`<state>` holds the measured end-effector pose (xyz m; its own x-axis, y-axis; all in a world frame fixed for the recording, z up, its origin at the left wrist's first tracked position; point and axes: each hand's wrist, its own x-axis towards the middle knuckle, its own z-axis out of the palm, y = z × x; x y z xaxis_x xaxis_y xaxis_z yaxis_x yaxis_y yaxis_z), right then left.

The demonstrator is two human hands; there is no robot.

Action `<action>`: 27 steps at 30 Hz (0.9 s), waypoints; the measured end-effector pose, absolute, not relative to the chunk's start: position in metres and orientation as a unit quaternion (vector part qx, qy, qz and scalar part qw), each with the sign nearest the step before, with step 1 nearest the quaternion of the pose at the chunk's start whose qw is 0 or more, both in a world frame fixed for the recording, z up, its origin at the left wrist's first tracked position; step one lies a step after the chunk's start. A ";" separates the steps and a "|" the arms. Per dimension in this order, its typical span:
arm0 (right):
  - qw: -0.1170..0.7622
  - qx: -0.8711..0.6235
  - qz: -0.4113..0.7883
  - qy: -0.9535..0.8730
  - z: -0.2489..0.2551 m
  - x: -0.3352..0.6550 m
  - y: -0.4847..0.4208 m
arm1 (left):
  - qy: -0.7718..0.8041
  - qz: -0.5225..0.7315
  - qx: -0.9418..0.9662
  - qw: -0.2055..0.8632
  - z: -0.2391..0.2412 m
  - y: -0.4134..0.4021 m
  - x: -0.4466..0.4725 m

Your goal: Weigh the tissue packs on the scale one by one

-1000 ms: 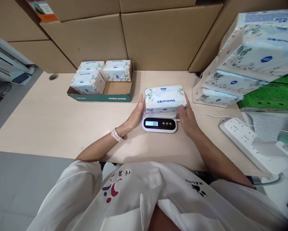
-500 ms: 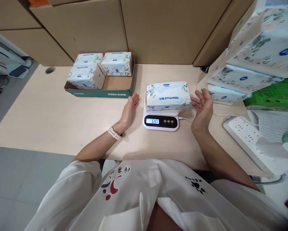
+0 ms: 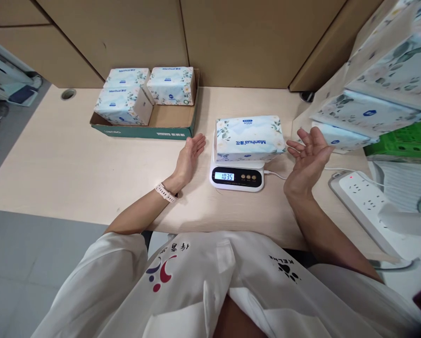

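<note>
A tissue pack (image 3: 249,139) with a floral print lies on the white digital scale (image 3: 237,188), whose lit display (image 3: 224,176) reads 103.5. My left hand (image 3: 189,159) rests on its edge on the table, left of the scale, fingers extended and holding nothing. To the right of the pack my right hand (image 3: 307,162) is raised, palm turned up and fingers spread, apart from the pack. Beyond my left hand stands a shallow green cardboard tray (image 3: 140,132) with three tissue packs (image 3: 171,85) in it; one part of its floor is bare.
Stacked tissue packs (image 3: 372,112) rise at the right, beside green packaging (image 3: 403,141). A white power strip (image 3: 368,197) lies at the right edge, with a cable (image 3: 275,174) running from the scale. Cardboard boxes (image 3: 238,42) line the back. A cable hole (image 3: 68,94) sits far left.
My right hand has moved right, away from the tissue pack, and its fingers have opened wider. The scale reading has gone from 69.7 to 103.5. My left hand has barely moved.
</note>
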<state>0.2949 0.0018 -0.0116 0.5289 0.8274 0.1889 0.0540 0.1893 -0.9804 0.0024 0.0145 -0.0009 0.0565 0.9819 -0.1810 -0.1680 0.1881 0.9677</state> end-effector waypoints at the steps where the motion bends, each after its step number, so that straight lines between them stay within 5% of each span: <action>1: 0.669 -0.562 0.293 -0.389 -0.011 0.295 0.002 | 0.489 0.483 0.416 0.596 -0.001 0.014 0.002; 27: 0.676 -0.539 0.302 -0.402 -0.013 0.292 -0.003 | 0.471 0.488 0.442 0.587 -0.014 0.018 -0.002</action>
